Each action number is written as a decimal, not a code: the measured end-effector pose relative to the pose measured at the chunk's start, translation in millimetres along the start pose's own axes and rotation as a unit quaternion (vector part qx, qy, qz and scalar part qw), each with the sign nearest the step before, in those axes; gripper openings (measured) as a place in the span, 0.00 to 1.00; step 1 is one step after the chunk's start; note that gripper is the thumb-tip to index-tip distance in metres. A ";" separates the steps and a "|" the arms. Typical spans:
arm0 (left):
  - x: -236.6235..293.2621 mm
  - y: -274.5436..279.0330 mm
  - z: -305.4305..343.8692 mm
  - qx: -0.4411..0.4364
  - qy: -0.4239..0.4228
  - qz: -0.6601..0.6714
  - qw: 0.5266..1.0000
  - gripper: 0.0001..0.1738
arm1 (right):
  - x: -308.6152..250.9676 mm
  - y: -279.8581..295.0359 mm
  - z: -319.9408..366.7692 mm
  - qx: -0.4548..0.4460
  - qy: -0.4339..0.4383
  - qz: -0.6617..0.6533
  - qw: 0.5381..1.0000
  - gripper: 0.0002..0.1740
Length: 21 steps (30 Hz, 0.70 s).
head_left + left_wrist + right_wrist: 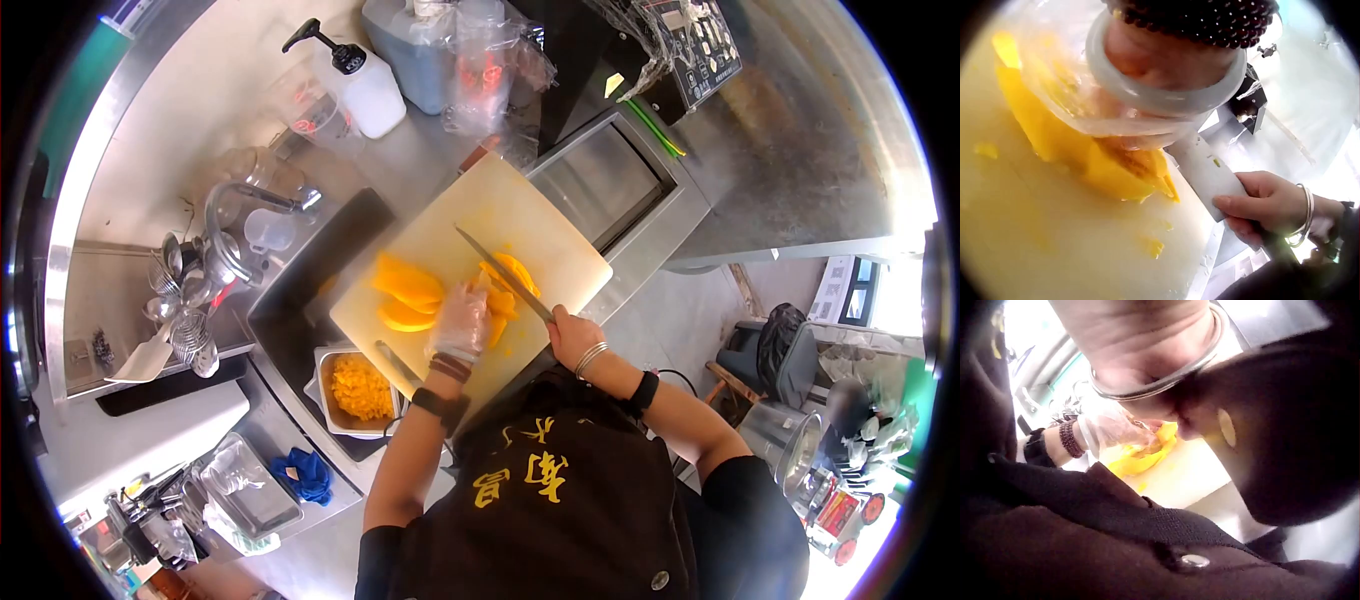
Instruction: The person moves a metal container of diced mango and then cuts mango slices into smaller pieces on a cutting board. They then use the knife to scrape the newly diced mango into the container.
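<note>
My left hand, in a clear plastic glove, holds down peeled yellow mango on the white cutting board. Its fingertips are partly hidden by the glove and wrist in the left wrist view. With my right hand I grip a broad-bladed kitchen knife near the board's right edge. The blade slants over the board, between the gloved hand and a mango piece. To the left of the gloved hand lie larger mango pieces. Small yellow scraps dot the board.
The board spans a sink. Beside its lower left stands a metal container of diced yellow fruit. A faucet and several utensils are at the left. Behind the board stand a white pump bottle and a grey jug.
</note>
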<state>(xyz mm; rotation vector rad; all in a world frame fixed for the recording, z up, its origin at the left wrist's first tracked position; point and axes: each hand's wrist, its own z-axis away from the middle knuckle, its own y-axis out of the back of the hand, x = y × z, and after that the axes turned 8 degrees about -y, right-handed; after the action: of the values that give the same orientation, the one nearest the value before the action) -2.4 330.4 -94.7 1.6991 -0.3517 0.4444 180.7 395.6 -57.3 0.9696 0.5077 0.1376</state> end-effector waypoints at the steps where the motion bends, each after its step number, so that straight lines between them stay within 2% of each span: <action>1: -0.1 1.4 -0.8 0.000 0.000 0.000 1.000 0.13 | -2.2 3.4 2.3 -0.025 -0.007 0.021 0.999 0.11; 4: 4.4 11.3 -3.3 0.008 -0.005 0.080 0.997 0.12 | -3.2 2.9 6.5 -0.040 0.003 0.032 0.999 0.11; 6: 14.2 19.1 -2.1 0.072 0.034 0.114 0.990 0.12 | -4.0 -0.4 8.0 -0.034 0.002 0.025 0.999 0.11; 10: 18.6 18.7 1.1 0.053 0.090 0.102 0.989 0.13 | 1.9 -13.8 5.0 -0.033 0.024 0.020 0.999 0.12; 12: 14.2 10.9 4.6 0.123 0.023 0.069 0.990 0.11 | 1.4 -13.1 5.1 -0.045 0.015 0.025 0.999 0.12; 13: 11.6 10.5 5.3 0.123 0.024 0.069 0.990 0.11 | -0.5 -11.8 5.3 -0.056 0.009 0.030 0.998 0.12; 15: 6.5 11.5 6.3 0.026 -0.012 0.069 0.997 0.09 | -3.5 -11.7 6.1 -0.059 0.008 0.038 0.997 0.12; 19: 2.9 -4.2 11.2 0.054 0.016 0.129 0.990 0.06 | -3.6 -27.3 0.3 -0.061 -0.015 0.071 0.995 0.11; 21: 5.8 -0.6 7.8 0.106 -0.031 0.079 0.991 0.04 | -10.0 -39.6 -10.6 -0.043 -0.015 0.075 0.996 0.11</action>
<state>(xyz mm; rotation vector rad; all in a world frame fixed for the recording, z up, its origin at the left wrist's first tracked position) 3.7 322.9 -93.6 1.9019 -0.5021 0.5630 162.5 377.8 -91.0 0.9244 0.3991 0.2775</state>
